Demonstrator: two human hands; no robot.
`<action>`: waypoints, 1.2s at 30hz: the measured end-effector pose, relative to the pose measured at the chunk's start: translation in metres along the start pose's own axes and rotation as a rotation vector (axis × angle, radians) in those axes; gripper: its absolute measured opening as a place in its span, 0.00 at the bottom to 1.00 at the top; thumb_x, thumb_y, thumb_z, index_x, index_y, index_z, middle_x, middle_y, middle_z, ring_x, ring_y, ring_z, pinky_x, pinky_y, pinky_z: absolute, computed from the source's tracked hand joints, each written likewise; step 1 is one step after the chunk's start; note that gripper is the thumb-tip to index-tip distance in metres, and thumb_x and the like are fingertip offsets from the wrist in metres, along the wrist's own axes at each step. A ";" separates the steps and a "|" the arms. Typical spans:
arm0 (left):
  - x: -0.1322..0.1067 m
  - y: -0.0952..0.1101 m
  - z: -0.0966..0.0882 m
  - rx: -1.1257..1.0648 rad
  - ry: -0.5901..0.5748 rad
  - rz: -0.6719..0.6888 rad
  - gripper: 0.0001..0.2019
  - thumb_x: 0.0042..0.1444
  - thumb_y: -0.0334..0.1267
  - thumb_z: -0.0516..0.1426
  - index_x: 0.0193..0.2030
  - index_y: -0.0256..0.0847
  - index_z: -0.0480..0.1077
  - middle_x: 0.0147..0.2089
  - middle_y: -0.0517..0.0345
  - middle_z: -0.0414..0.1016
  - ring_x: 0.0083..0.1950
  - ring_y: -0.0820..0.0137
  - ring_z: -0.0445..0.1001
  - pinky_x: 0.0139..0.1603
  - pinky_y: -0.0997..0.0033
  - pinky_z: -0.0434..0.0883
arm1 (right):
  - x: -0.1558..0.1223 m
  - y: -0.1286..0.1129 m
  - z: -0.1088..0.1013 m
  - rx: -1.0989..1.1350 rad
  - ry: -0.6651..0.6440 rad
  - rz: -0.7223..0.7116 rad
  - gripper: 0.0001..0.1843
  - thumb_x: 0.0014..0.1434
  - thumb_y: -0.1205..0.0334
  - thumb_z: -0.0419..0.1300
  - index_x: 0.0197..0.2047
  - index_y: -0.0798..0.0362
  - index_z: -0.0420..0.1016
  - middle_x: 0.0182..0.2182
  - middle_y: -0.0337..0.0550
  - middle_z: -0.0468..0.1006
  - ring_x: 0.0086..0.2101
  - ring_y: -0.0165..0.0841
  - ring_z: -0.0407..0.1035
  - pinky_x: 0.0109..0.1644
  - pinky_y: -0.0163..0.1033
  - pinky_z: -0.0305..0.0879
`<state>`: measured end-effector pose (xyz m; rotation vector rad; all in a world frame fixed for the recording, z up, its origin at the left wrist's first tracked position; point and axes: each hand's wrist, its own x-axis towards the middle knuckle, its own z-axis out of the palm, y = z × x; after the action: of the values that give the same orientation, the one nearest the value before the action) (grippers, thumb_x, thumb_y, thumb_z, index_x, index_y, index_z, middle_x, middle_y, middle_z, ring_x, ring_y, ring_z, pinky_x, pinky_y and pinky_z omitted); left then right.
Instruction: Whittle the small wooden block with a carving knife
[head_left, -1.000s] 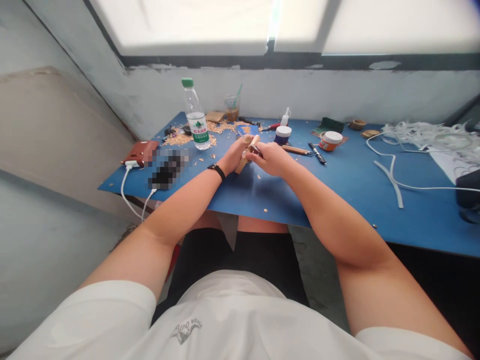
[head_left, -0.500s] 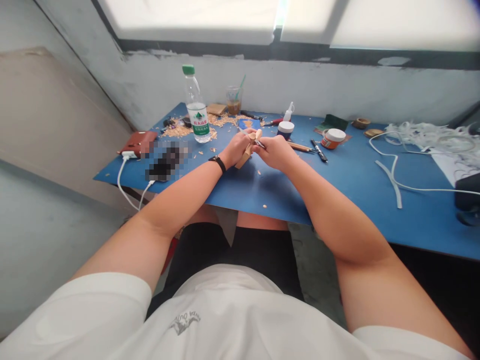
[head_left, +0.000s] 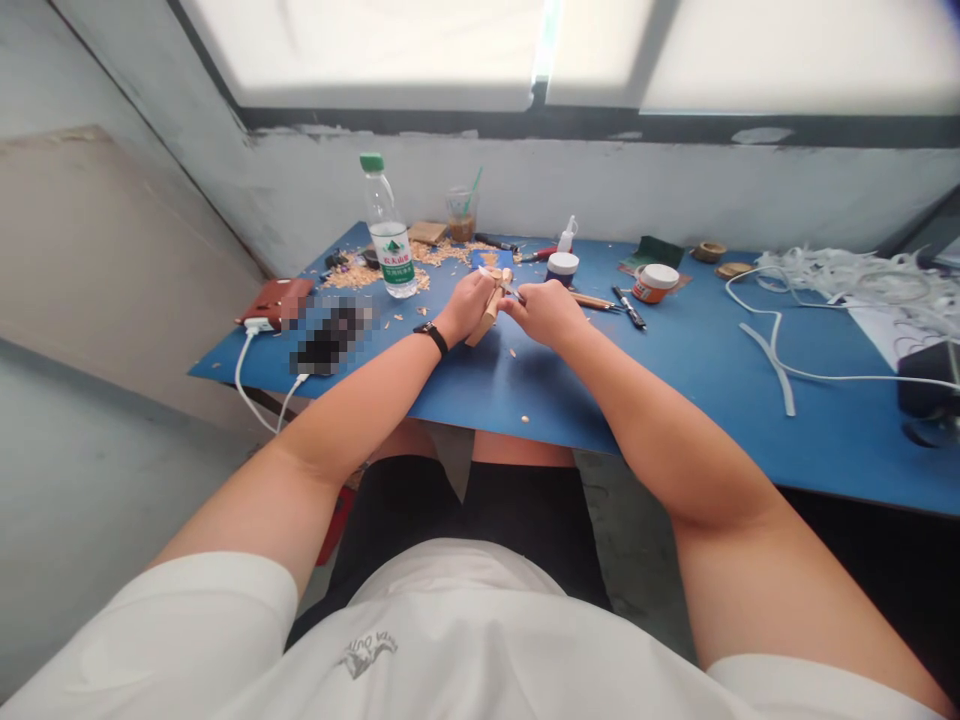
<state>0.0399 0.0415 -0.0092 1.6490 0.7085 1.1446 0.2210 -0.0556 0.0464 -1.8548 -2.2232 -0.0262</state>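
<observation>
My left hand [head_left: 466, 305] is closed around a pale piece of carved wood [head_left: 486, 322], held tilted above the blue table [head_left: 675, 370]. The upper end of the wood looks shaped, with narrow parts. My right hand [head_left: 546, 312] grips a carving knife [head_left: 514, 293] whose blade meets the wood near its top; most of the handle is hidden in my fingers. A few small wood chips lie below the hands, and a heap of shavings [head_left: 349, 272] spreads at the back left.
A water bottle [head_left: 393, 262], a blurred phone [head_left: 326, 345] and a brown leather case [head_left: 276, 302] stand left. Behind the hands are a drink cup [head_left: 461, 222], a dark blue jar [head_left: 561, 268] and an orange jar [head_left: 655, 284]. A pen [head_left: 628, 307] and white cable [head_left: 840, 378] lie right.
The view has tipped slightly upward and shifted a little right. The right hand has turned a little, and the wood sits at a slightly different tilt; both grips stay.
</observation>
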 end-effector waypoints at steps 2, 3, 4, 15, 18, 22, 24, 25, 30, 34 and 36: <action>0.000 0.000 0.000 0.022 0.011 -0.006 0.24 0.80 0.56 0.66 0.34 0.46 0.70 0.32 0.58 0.73 0.35 0.67 0.68 0.39 0.64 0.72 | -0.003 -0.003 -0.003 -0.020 -0.021 0.030 0.38 0.94 0.34 0.56 0.62 0.57 0.98 0.52 0.67 0.96 0.52 0.57 0.88 0.50 0.48 0.66; 0.000 0.000 0.000 0.028 0.021 -0.008 0.25 0.81 0.56 0.66 0.34 0.46 0.70 0.31 0.58 0.72 0.35 0.67 0.68 0.38 0.64 0.72 | -0.004 -0.004 -0.004 -0.027 -0.027 0.048 0.40 0.94 0.32 0.55 0.63 0.57 0.97 0.53 0.68 0.96 0.53 0.58 0.88 0.50 0.48 0.67; 0.000 0.000 0.000 0.032 0.033 -0.008 0.26 0.81 0.57 0.66 0.34 0.46 0.69 0.31 0.58 0.71 0.35 0.67 0.68 0.38 0.64 0.71 | -0.005 -0.005 -0.005 -0.033 -0.032 0.066 0.42 0.94 0.31 0.53 0.64 0.58 0.97 0.54 0.70 0.96 0.54 0.59 0.89 0.50 0.48 0.68; -0.003 0.004 0.003 -0.043 -0.004 -0.084 0.29 0.80 0.70 0.66 0.41 0.45 0.76 0.36 0.56 0.80 0.39 0.65 0.77 0.44 0.64 0.76 | -0.004 0.004 -0.007 -0.039 -0.059 -0.051 0.38 0.94 0.31 0.55 0.66 0.57 0.92 0.50 0.65 0.95 0.51 0.56 0.87 0.50 0.48 0.69; -0.005 0.005 0.004 -0.094 -0.084 -0.116 0.28 0.80 0.70 0.65 0.46 0.44 0.79 0.40 0.56 0.82 0.43 0.64 0.81 0.47 0.64 0.78 | -0.005 0.008 -0.009 -0.021 -0.062 -0.154 0.30 0.93 0.38 0.62 0.68 0.57 0.90 0.52 0.64 0.95 0.51 0.53 0.86 0.51 0.47 0.67; -0.008 0.006 0.002 -0.082 -0.168 -0.031 0.24 0.78 0.67 0.66 0.50 0.45 0.81 0.46 0.55 0.84 0.51 0.62 0.83 0.56 0.63 0.80 | -0.004 0.015 -0.011 -0.033 -0.062 -0.226 0.24 0.91 0.45 0.64 0.67 0.58 0.89 0.52 0.60 0.95 0.48 0.49 0.84 0.51 0.46 0.64; -0.009 0.007 0.000 -0.054 -0.192 0.019 0.25 0.77 0.68 0.67 0.51 0.45 0.81 0.45 0.56 0.83 0.49 0.62 0.81 0.56 0.62 0.79 | -0.003 0.019 -0.012 -0.010 -0.074 -0.243 0.21 0.91 0.49 0.63 0.66 0.57 0.89 0.51 0.58 0.94 0.47 0.47 0.83 0.52 0.46 0.64; -0.009 0.007 -0.001 -0.038 -0.198 0.036 0.26 0.76 0.68 0.68 0.51 0.44 0.81 0.44 0.56 0.82 0.47 0.63 0.79 0.55 0.62 0.79 | -0.002 0.020 -0.012 0.012 -0.079 -0.248 0.19 0.91 0.50 0.63 0.65 0.56 0.89 0.50 0.56 0.94 0.46 0.46 0.83 0.52 0.45 0.64; -0.008 0.010 0.001 0.012 -0.149 0.037 0.28 0.76 0.69 0.71 0.46 0.44 0.79 0.37 0.60 0.77 0.38 0.67 0.72 0.47 0.63 0.73 | -0.004 0.019 -0.021 0.043 -0.076 -0.182 0.17 0.92 0.51 0.63 0.54 0.52 0.88 0.44 0.51 0.92 0.42 0.42 0.78 0.49 0.44 0.60; -0.005 0.010 0.008 -0.025 -0.121 -0.008 0.28 0.75 0.67 0.73 0.43 0.44 0.76 0.34 0.62 0.75 0.35 0.69 0.70 0.43 0.64 0.70 | -0.010 0.010 -0.029 -0.032 -0.080 -0.106 0.23 0.94 0.48 0.64 0.48 0.53 0.87 0.40 0.52 0.90 0.40 0.40 0.73 0.47 0.45 0.56; -0.004 0.009 0.011 -0.045 -0.097 -0.023 0.27 0.75 0.66 0.74 0.42 0.45 0.75 0.34 0.62 0.75 0.34 0.70 0.69 0.41 0.65 0.69 | -0.012 0.006 -0.032 -0.078 -0.083 -0.063 0.24 0.94 0.47 0.62 0.50 0.55 0.90 0.42 0.55 0.90 0.40 0.42 0.74 0.46 0.46 0.55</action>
<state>0.0480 0.0302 -0.0035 1.6431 0.6343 1.0501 0.2339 -0.0718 0.0738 -1.8572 -2.3683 -0.0494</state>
